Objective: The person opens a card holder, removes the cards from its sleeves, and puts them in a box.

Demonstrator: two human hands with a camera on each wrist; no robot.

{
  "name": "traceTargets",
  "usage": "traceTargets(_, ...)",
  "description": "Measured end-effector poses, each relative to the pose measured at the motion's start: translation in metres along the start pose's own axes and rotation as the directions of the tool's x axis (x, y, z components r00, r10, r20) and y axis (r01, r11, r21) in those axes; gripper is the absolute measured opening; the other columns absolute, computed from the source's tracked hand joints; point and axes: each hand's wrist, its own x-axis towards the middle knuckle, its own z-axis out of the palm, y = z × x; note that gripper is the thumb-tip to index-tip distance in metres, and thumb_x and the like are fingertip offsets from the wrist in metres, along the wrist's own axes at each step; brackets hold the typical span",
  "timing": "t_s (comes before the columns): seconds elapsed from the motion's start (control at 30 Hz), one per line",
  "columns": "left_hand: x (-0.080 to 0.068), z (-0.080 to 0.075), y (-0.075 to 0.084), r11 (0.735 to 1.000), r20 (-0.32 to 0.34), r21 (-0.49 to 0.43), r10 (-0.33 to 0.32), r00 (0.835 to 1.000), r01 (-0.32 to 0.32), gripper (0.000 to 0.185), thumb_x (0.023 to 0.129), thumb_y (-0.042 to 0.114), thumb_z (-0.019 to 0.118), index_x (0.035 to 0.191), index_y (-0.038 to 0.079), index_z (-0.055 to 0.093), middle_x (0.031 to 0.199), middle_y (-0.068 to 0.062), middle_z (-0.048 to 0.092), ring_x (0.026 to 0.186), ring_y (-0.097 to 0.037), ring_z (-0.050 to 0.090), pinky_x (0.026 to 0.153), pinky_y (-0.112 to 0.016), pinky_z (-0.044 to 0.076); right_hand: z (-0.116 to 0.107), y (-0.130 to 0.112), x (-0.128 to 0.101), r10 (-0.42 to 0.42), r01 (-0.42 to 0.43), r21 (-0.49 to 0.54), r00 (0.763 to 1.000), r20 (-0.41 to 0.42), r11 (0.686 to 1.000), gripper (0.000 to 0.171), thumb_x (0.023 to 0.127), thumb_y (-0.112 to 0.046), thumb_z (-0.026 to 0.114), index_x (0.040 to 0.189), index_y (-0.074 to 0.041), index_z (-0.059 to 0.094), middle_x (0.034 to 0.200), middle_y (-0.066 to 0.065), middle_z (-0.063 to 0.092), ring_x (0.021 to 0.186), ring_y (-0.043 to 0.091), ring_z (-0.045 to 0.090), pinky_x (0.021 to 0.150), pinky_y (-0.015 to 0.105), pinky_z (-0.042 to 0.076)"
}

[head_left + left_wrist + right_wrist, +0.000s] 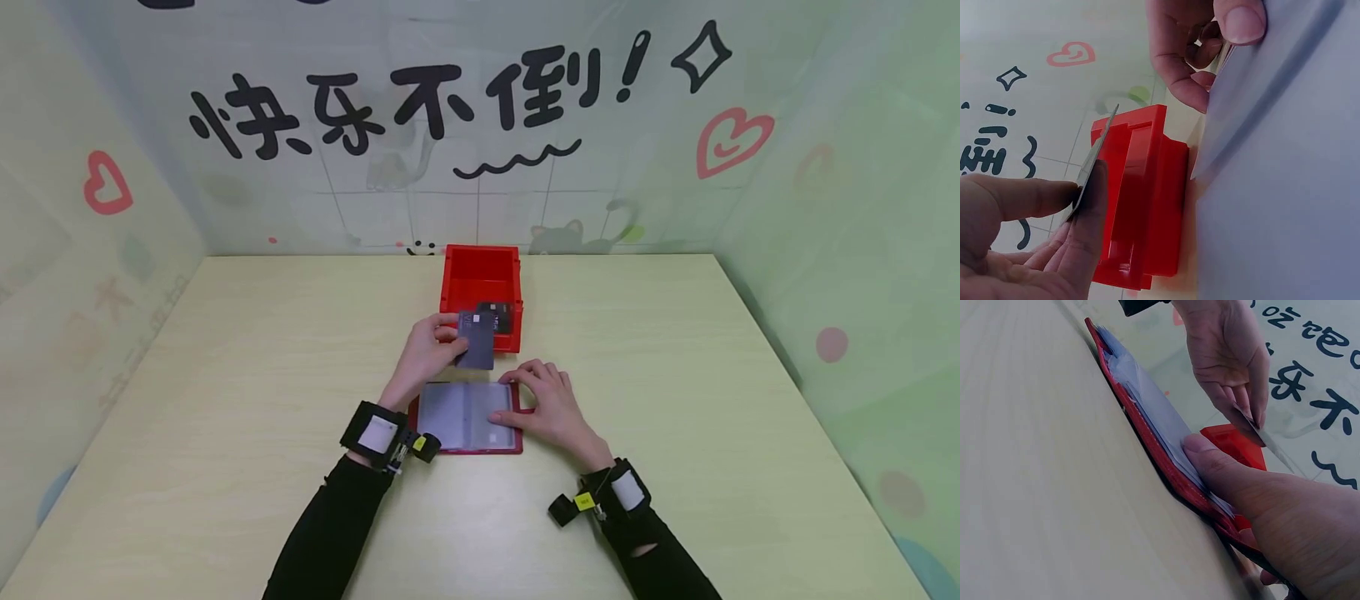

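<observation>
A dark blue-grey card (476,342) is pinched between the thumb and fingers of my left hand (429,350), just in front of the red box. In the left wrist view this card (1095,159) shows nearly edge-on. Below it on the table lies an open red card holder (517,450) with clear plastic sleeves (447,417). My right hand (551,404) grips its right side, the thumb (1200,445) pressing on the sleeves and the fingers at the outer edge. Inside the red box (480,273) lies another dark card (501,317), partly hidden by the held one.
The red box stands at the table's back edge, against a printed backdrop (480,158). The pale wooden table (225,417) extends to both sides of the card holder. Each wrist carries a strapped camera (426,447).
</observation>
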Motion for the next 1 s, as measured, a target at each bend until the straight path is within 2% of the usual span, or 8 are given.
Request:
traceTargets(0.17, 0.009, 0.006, 0.002, 0.996, -0.045, 0.035, 0.079, 0.996, -0.078, 0.052, 0.094, 0.008, 0.066, 0.143, 0.000, 0.048, 0.114, -0.023, 0.069, 0.093, -0.030, 0.068, 0.086, -0.032, 0.059, -0.001, -0.002, 0.000, -0.004, 0.004, 0.004, 1.000, -0.004, 1.000, 0.052, 0.075, -0.045, 0.085, 0.119, -0.023, 0.068, 0.115, 0.004, 0.058, 0.113, 0.022, 0.048, 0.097, 0.046, 0.035)
traceTargets(0.33, 0.015, 0.015, 0.001, 0.981, -0.117, 0.095, 0.181, 0.976, -0.171, 0.055, 0.093, 0.004, 0.067, 0.143, -0.001, 0.045, 0.118, -0.025, 0.068, 0.099, -0.036, 0.069, 0.092, -0.043, 0.058, -0.002, -0.003, -0.001, -0.014, 0.014, -0.008, 1.000, -0.009, 1.000, 0.051, 0.075, -0.047, 0.085, 0.117, -0.024, 0.068, 0.114, 0.004, 0.058, 0.111, 0.022, 0.048, 0.096, 0.045, 0.035)
traceTargets(0.47, 0.019, 0.025, 0.000, 0.963, -0.185, 0.134, 0.255, 0.949, -0.232, 0.049, 0.094, 0.005, 0.068, 0.138, 0.002, 0.047, 0.118, -0.023, 0.069, 0.100, -0.035, 0.070, 0.091, -0.044, 0.059, -0.002, -0.002, -0.001, -0.021, 0.021, -0.006, 1.000, -0.018, 1.000, 0.050, 0.075, -0.047, 0.085, 0.116, -0.024, 0.068, 0.114, 0.004, 0.058, 0.111, 0.022, 0.048, 0.095, 0.045, 0.035)
traceTargets(0.6, 0.024, 0.034, 0.001, 0.935, -0.239, 0.205, 0.335, 0.911, -0.290, 0.032, 0.095, 0.006, 0.068, 0.125, 0.001, 0.060, 0.116, -0.020, 0.071, 0.097, -0.033, 0.071, 0.088, -0.042, 0.059, -0.002, -0.001, -0.001, -0.024, 0.024, 0.000, 1.000, -0.018, 1.000, 0.050, 0.075, -0.046, 0.086, 0.116, -0.024, 0.068, 0.113, 0.004, 0.058, 0.111, 0.022, 0.049, 0.095, 0.045, 0.034)
traceTargets(0.67, 0.026, 0.037, 0.002, 0.923, -0.251, 0.247, 0.357, 0.900, -0.297, 0.027, 0.095, 0.006, 0.066, 0.121, 0.001, 0.066, 0.118, -0.019, 0.071, 0.099, -0.032, 0.069, 0.090, -0.042, 0.058, -0.002, -0.001, -0.001, -0.026, 0.026, -0.001, 1.000, -0.018, 1.000, 0.050, 0.075, -0.046, 0.085, 0.116, -0.023, 0.068, 0.113, 0.004, 0.058, 0.111, 0.023, 0.049, 0.095, 0.045, 0.034)
traceTargets(0.73, 0.028, 0.039, 0.004, 0.916, -0.244, 0.284, 0.355, 0.902, -0.284, 0.027, 0.097, 0.005, 0.064, 0.123, 0.000, 0.067, 0.122, -0.019, 0.070, 0.104, -0.033, 0.067, 0.095, -0.042, 0.057, -0.002, -0.001, -0.001, -0.026, 0.026, -0.004, 0.999, -0.020, 1.000, 0.050, 0.075, -0.046, 0.085, 0.116, -0.024, 0.068, 0.113, 0.003, 0.058, 0.111, 0.022, 0.049, 0.095, 0.045, 0.034)
traceTargets(0.9, 0.033, 0.043, 0.007, 0.913, -0.177, 0.344, 0.295, 0.939, -0.222, 0.032, 0.098, -0.001, 0.054, 0.129, -0.002, 0.062, 0.131, -0.021, 0.064, 0.119, -0.035, 0.061, 0.109, -0.044, 0.048, -0.001, 0.000, -0.001, -0.019, 0.019, -0.004, 1.000, -0.019, 1.000, 0.050, 0.075, -0.046, 0.086, 0.116, -0.024, 0.068, 0.113, 0.003, 0.057, 0.110, 0.022, 0.048, 0.094, 0.044, 0.034)
traceTargets(1.0, 0.035, 0.044, 0.007, 0.906, -0.147, 0.374, 0.270, 0.952, -0.199, 0.033, 0.097, -0.004, 0.052, 0.130, -0.004, 0.061, 0.132, -0.021, 0.064, 0.122, -0.035, 0.061, 0.110, -0.044, 0.047, 0.000, 0.001, -0.001, -0.020, 0.019, -0.005, 1.000, -0.017, 1.000, 0.050, 0.075, -0.046, 0.086, 0.116, -0.024, 0.068, 0.112, 0.003, 0.057, 0.109, 0.023, 0.048, 0.094, 0.043, 0.033)
